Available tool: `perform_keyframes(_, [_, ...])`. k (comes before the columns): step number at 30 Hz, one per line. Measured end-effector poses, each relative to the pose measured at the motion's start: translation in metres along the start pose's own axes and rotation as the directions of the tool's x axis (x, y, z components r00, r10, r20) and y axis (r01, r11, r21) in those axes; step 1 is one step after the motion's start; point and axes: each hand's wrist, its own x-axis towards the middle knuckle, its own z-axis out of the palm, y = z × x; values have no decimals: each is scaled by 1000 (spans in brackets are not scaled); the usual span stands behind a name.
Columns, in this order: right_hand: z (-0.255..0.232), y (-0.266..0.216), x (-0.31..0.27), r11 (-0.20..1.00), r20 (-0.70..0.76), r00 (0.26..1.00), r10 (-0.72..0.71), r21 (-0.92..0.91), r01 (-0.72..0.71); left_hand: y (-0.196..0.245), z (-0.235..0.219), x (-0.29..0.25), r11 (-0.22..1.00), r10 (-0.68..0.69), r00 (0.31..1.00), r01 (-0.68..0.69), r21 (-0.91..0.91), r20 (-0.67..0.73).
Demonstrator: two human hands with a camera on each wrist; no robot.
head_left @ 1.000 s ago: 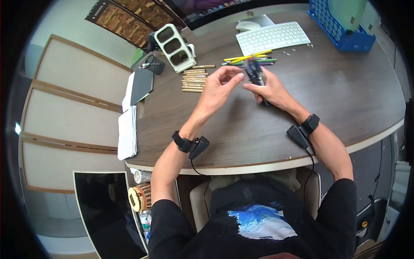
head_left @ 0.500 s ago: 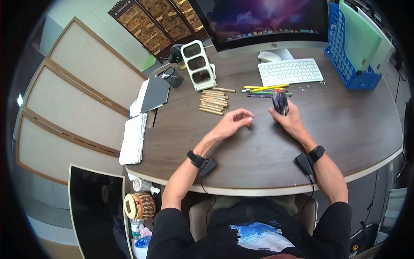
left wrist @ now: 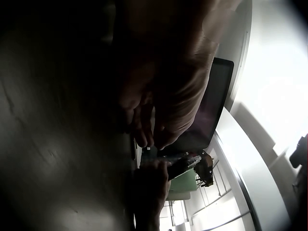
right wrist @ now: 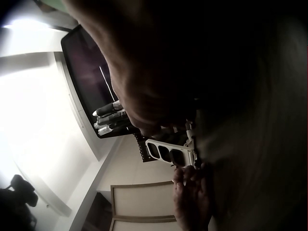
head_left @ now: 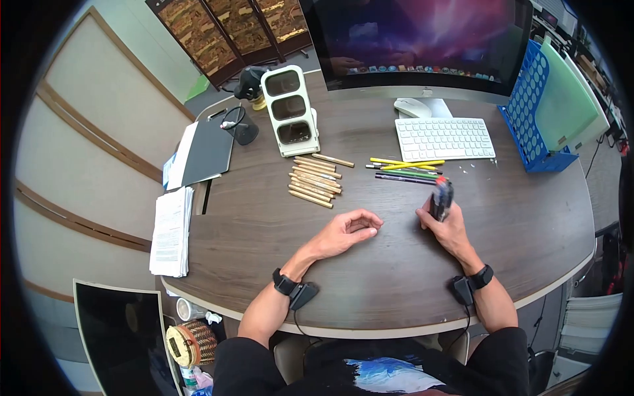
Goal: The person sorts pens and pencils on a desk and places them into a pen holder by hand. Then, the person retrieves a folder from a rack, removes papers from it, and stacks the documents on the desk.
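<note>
In the head view my right hand (head_left: 450, 228) grips a bundle of pens (head_left: 442, 198) upright above the desk, a red end on top. The right wrist view shows several dark and clear pen ends (right wrist: 109, 118) sticking out past the hand. My left hand (head_left: 343, 234) rests by the desk surface to the left, fingers loosely curled and holding nothing. Just beyond the pens lie coloured pencils (head_left: 406, 173), yellow, green and purple among them. A row of wood-coloured pencils (head_left: 316, 181) lies beyond the left hand.
A white stand with three dark compartments (head_left: 285, 94) is behind the wooden pencils, beside a black mesh pen cup (head_left: 246, 132). Keyboard (head_left: 446, 140), mouse (head_left: 414, 107) and monitor (head_left: 422, 46) stand at the back. A blue file rack (head_left: 522, 125) is right, stacked papers (head_left: 172, 231) left.
The hands have drawn apart and back toward the body; the left fingers were close to the pens before. The pens stay in the right hand, now more upright. The head view has tilted up.
</note>
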Motion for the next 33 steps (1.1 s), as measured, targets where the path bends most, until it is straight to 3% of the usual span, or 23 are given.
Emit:
perform_keyframes(2, [0, 7, 2, 991, -20, 997, -80, 105, 81, 0, 1, -1, 999, -17, 1000, 17, 28, -4])
perform_keyframes(7, [2, 20, 5, 993, 35, 993, -115, -36, 117, 4, 2, -2, 997, 0, 1000, 1, 83, -15])
perform_keyframes(10, [2, 1, 4, 985, 44, 999, -19, -171, 26, 6, 0, -3, 988, -6, 1000, 7, 155, -9])
perform_keyframes(11, [4, -1, 4, 976, 59, 997, -47, -210, 58, 9, -2, -5, 989, -3, 1000, 4, 147, -9])
perform_keyframes(15, [2, 17, 0, 962, 97, 995, 38, -272, -10, 21, -5, -4, 948, 16, 999, -6, 318, -28])
perform_keyframes(16, [4, 24, -3, 991, 95, 995, 8, -133, 5, 22, -4, -4, 931, 44, 999, -32, 363, -24])
perform_keyframes(17, [5, 28, -1, 1000, 88, 996, -24, 8, 23, 21, -4, -4, 932, 56, 998, -37, 362, -41])
perform_keyframes(18, [6, 11, 3, 987, 165, 983, -83, -123, 104, 18, -4, -2, 937, 70, 996, -49, 347, -48])
perform_keyframes(20, [4, 6, 4, 968, 214, 972, -96, -209, 141, 17, -5, -5, 934, 78, 996, -62, 352, -33])
perform_keyframes(24, [6, 11, 0, 991, 153, 988, 26, -133, -5, 14, -7, -5, 938, 78, 997, -65, 341, -24])
perform_keyframes(26, [5, 13, 1, 974, 150, 985, -84, -197, 114, 13, -8, -4, 937, 84, 996, -71, 341, -23])
perform_keyframes(28, [5, 23, 0, 990, 131, 991, -29, -133, 46, 12, -7, -3, 936, 89, 996, -75, 344, -26])
perform_keyframes(31, [10, 11, 4, 949, 170, 975, -146, -254, 186, 12, -8, -2, 933, 91, 996, -79, 350, -17])
perform_keyframes(33, [10, 11, 5, 937, 180, 972, -151, -286, 199, 13, -8, -3, 938, 87, 996, -83, 336, 1])
